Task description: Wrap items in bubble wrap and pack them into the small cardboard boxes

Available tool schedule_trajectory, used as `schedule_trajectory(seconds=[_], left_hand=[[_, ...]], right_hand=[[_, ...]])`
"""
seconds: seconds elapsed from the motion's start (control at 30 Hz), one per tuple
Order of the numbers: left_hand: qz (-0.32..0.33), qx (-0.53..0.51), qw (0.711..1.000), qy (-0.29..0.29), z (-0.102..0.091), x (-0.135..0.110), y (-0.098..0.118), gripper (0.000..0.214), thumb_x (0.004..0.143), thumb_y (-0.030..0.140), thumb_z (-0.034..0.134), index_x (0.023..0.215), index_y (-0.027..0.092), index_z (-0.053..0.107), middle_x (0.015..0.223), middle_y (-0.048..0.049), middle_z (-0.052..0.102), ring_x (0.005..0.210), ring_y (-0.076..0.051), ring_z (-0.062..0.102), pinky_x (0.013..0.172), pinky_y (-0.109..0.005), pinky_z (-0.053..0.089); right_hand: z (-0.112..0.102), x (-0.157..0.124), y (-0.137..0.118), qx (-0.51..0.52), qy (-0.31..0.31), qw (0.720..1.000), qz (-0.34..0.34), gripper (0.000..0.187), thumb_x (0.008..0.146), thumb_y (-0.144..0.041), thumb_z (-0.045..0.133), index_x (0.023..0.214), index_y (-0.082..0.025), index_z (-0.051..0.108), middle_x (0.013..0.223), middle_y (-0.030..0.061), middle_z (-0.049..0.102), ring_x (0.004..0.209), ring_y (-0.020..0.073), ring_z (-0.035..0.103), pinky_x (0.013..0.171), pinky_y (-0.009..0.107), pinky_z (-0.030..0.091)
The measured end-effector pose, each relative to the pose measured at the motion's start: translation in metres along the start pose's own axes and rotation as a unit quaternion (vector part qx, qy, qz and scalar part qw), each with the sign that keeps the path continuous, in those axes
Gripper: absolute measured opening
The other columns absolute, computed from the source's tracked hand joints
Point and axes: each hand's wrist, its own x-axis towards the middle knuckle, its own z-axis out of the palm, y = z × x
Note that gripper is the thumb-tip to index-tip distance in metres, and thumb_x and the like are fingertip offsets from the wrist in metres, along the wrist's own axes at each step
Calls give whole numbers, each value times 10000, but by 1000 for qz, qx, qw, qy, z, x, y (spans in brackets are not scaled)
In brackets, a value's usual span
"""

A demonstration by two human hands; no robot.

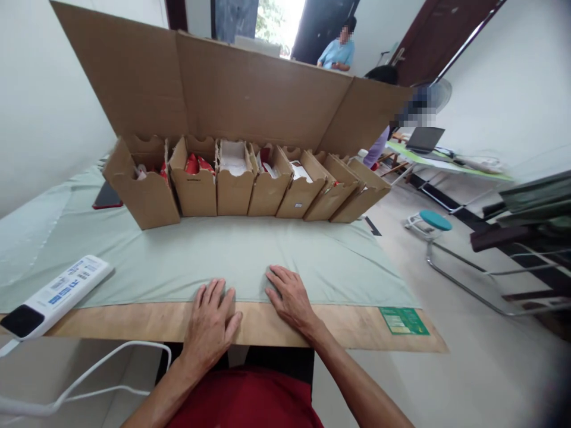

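Note:
My left hand (212, 318) lies flat at the table's front edge, fingers a little apart, holding nothing. To its right, my right hand (289, 297) rests palm down with its fingertips on the pale green cloth (250, 255); it is empty too. Beyond both hands, apart from them, stands a row of several open cardboard boxes (232, 196). Red packets (198, 164) show in the second box from the left. White paper-like contents (233, 156) fill the third. The lower insides of the boxes are hidden by their front walls.
A tall cardboard panel (259, 89) rises behind the boxes. At the left lie a white power strip-like device (66, 291) and a dark flat phone-like object (107, 196). A green card (404, 321) is at the right front edge. A person (336, 53) sits beyond; a teal stool (435, 220) stands right.

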Motion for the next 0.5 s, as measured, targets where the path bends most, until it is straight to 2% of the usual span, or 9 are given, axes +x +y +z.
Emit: schedule_trajectory(seconds=[0.17, 0.27, 0.37, 0.43, 0.5], left_hand=[[19, -24, 1000, -3, 3, -7, -12, 372, 960, 303, 549, 1271, 140, 668, 1404, -213, 618, 1345, -384, 532, 1141, -599, 402], [-7, -54, 998, -13, -1, -4, -13, 373, 949, 326, 542, 1248, 146, 672, 1395, -229, 604, 1322, -403, 542, 1091, -618, 449], [-46, -100, 994, 12, -12, 22, 13, 411, 948, 354, 533, 1286, 148, 644, 1473, -244, 518, 1346, -410, 515, 1072, -617, 467], [-22, -150, 988, 26, -19, 56, 44, 443, 938, 323, 544, 1344, 158, 609, 1539, -225, 458, 1429, -386, 442, 1142, -591, 412], [19, -197, 980, -1, -19, 100, 77, 493, 919, 293, 568, 1396, 169, 573, 1575, -197, 440, 1486, -350, 385, 1196, -555, 359]], right_hand=[[-5, -4, -6, 60, 22, 998, -18, 196, 963, -221, 580, 1046, -197, 756, 1202, 124, 747, 1111, 280, 650, 937, 461, 510], [-5, -7, -8, 71, 22, 997, -23, 176, 948, -191, 582, 943, -194, 758, 1132, 103, 763, 1035, 252, 653, 929, 430, 513], [-2, -9, -7, 75, 17, 997, -30, 152, 914, -170, 603, 928, -198, 751, 1149, 97, 755, 1037, 250, 644, 943, 425, 508], [0, -9, -5, 73, 13, 997, -31, 154, 872, -161, 622, 951, -195, 749, 1140, 111, 755, 1029, 265, 643, 922, 429, 516], [2, -9, -3, 70, 12, 997, -29, 203, 820, -146, 625, 980, -182, 745, 1085, 130, 761, 1004, 287, 647, 889, 438, 529]])
